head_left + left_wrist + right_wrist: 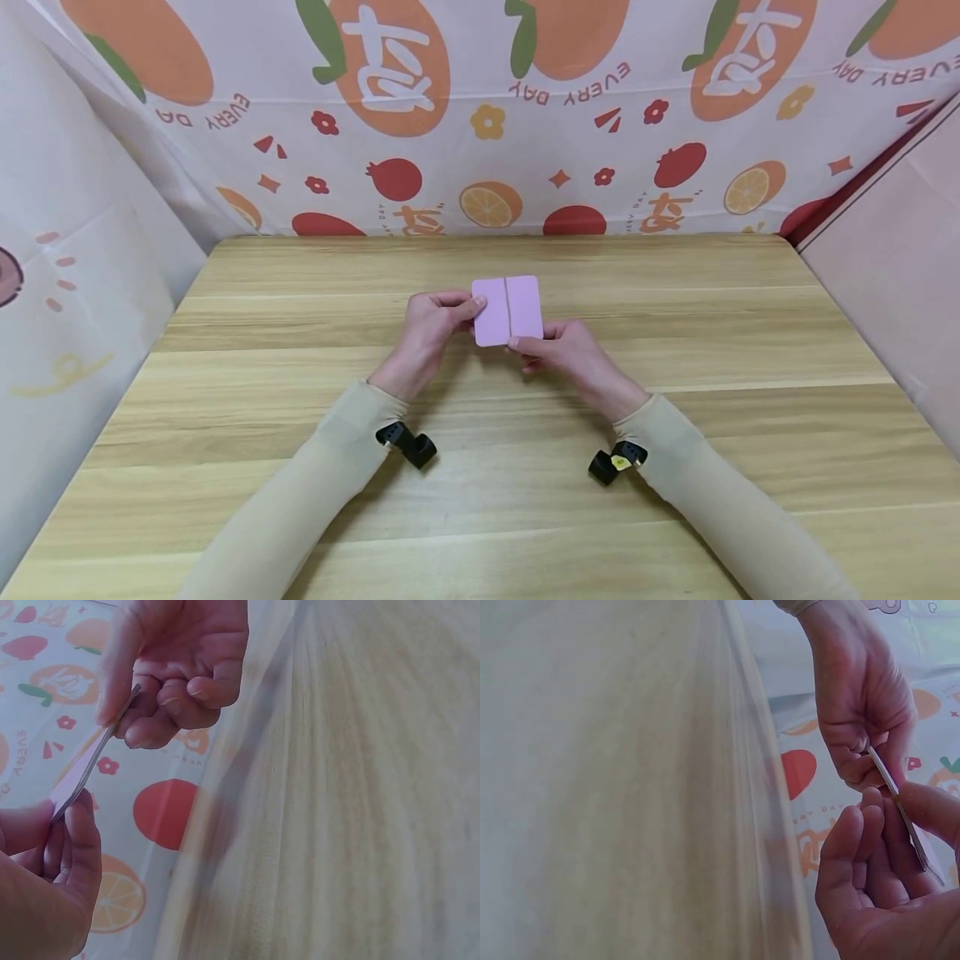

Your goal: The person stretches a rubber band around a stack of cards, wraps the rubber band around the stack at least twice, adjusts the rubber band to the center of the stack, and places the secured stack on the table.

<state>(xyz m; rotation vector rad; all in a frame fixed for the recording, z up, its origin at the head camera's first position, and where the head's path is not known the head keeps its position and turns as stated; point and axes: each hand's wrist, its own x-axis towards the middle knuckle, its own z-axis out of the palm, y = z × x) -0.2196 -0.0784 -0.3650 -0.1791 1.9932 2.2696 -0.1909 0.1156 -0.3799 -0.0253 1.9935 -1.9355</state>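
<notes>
A thin pink square card (491, 315) with rounded corners is held up between both hands near the far part of the table. A narrow brownish line runs down its middle from top to bottom. My left hand (429, 332) pinches its left edge, thumb on the face and fingers behind. At the lower right, my right hand (576, 357) pinches the bottom edge, its thumb tip by the foot of the line. Seen edge-on in the left wrist view, the card (94, 757) shows thin layers. The back of the card is hidden in the head view.
The wood-grain table (480, 517) spreads below both forearms. Behind its far edge hangs a fruit-printed cloth (457, 150), with pale sheets (90, 250) at the sides. Small black devices (408, 443) sit on both sleeve cuffs.
</notes>
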